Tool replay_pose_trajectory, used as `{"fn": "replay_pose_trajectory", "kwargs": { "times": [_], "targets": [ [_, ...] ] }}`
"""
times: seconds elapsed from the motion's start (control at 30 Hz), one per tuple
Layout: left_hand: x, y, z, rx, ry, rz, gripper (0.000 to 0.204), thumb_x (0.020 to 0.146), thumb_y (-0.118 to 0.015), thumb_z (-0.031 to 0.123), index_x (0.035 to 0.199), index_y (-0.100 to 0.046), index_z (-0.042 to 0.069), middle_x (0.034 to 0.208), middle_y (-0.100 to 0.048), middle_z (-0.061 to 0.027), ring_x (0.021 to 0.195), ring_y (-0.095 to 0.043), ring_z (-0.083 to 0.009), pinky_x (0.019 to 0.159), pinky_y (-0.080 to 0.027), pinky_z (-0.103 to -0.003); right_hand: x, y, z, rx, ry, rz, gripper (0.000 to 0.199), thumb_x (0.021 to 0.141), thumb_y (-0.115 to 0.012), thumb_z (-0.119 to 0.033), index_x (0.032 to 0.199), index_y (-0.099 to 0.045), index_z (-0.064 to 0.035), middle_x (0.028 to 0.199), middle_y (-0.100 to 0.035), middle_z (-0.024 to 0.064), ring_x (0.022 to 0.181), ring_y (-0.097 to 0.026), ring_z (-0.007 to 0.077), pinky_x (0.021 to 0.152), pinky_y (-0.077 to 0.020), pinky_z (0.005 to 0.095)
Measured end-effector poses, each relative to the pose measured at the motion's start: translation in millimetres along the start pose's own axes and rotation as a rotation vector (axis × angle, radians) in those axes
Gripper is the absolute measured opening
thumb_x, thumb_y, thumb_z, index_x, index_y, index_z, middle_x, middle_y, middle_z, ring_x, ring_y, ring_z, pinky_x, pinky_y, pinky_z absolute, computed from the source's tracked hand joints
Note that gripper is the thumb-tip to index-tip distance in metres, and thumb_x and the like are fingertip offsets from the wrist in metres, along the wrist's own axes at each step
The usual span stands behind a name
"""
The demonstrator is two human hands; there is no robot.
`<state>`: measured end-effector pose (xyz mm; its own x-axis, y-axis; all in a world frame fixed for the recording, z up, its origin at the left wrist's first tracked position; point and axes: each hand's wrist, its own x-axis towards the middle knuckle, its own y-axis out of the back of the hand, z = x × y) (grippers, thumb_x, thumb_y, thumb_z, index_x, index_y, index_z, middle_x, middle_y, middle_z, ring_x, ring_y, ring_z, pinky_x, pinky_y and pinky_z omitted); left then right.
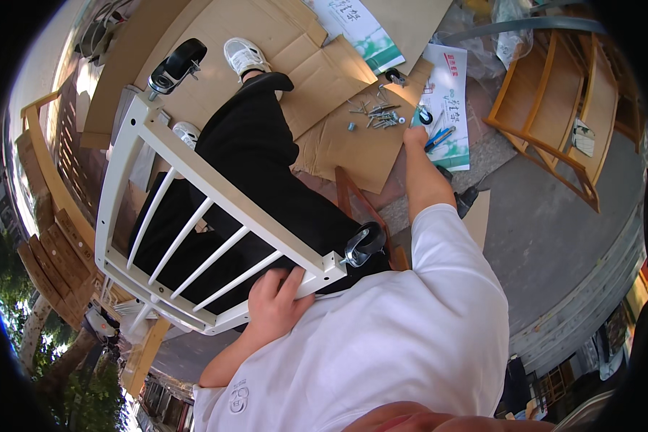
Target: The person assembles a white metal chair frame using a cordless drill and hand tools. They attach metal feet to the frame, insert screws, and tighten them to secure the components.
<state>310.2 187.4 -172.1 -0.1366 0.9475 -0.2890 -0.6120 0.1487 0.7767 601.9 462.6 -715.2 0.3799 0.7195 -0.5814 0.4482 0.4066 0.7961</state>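
Note:
A white frame with slim bars lies tilted across my black-trousered legs. My left hand is closed around its near rail, fingers hooked over the edge. Black caster wheels sit at two of its corners: one caster at the far left, another caster at the near right. My right arm is stretched forward, and my right hand is down beside a loose black caster and a blue tool; its fingers are hidden. Just left of that hand, several screws are heaped on cardboard.
Flattened cardboard covers the ground ahead. Printed white-and-green sheets lie there, with another loose caster. A wooden shelf unit stands at the right. A dark power tool lies by my right forearm. Wooden furniture is at the left.

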Motion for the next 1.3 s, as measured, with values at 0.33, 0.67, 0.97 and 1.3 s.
{"fn": "replay_pose_trajectory", "kwargs": {
  "times": [0.33,0.67,0.97,1.3],
  "targets": [
    [-6.9,1.7,-0.3,0.000,0.006,0.038,0.057,0.063,-0.086,0.011,0.118,-0.071,0.008,0.092,-0.059,-0.0100,0.071,-0.062,-0.0266,0.061,-0.053,-0.038,-27.0,19.8,-12.6,0.058,-0.012,0.091,0.032,0.087,-0.068,-0.029,0.106,-0.073,-0.0048,0.113,-0.075,0.0207,0.109,-0.071,0.0411,0.093,-0.0557,0.0500],
    [-15.9,3.2,-2.7,-0.009,-0.009,0.179,0.045,0.082,-0.085,0.023,0.122,-0.070,0.009,0.100,-0.061,-0.0100,0.078,-0.067,-0.0303,0.068,-0.056,-0.041,-261.1,246.5,-65.5,0.652,0.656,-0.061,0.024,0.098,-0.069,-0.023,0.105,-0.076,-0.0013,0.080,-0.068,0.0016,0.073,-0.059,0.0088,0.066,-0.0473,0.0270],
    [-15.9,2.9,-8.6,-0.061,-0.014,0.158,0.043,0.088,-0.080,0.026,0.125,-0.068,0.008,0.104,-0.061,-0.0145,0.087,-0.068,-0.0373,0.077,-0.056,-0.047,-474.2,315.1,-70.6,0.670,1.197,0.124,0.019,0.102,-0.066,-0.010,0.116,-0.071,0.0020,0.095,-0.078,0.0103,0.086,-0.075,0.0148,0.077,-0.0577,0.0264],
    [-17.3,-0.1,-7.8,-0.062,-0.060,0.268,0.042,0.086,-0.081,0.026,0.122,-0.070,0.010,0.101,-0.061,-0.0138,0.086,-0.068,-0.0355,0.075,-0.056,-0.046,-478.1,285.9,-82.4,0.452,1.406,0.567,0.016,0.094,-0.073,-0.007,0.110,-0.076,-0.0038,0.093,-0.077,0.0117,0.078,-0.075,0.0259,0.068,-0.0572,0.0340]
  ]
}}
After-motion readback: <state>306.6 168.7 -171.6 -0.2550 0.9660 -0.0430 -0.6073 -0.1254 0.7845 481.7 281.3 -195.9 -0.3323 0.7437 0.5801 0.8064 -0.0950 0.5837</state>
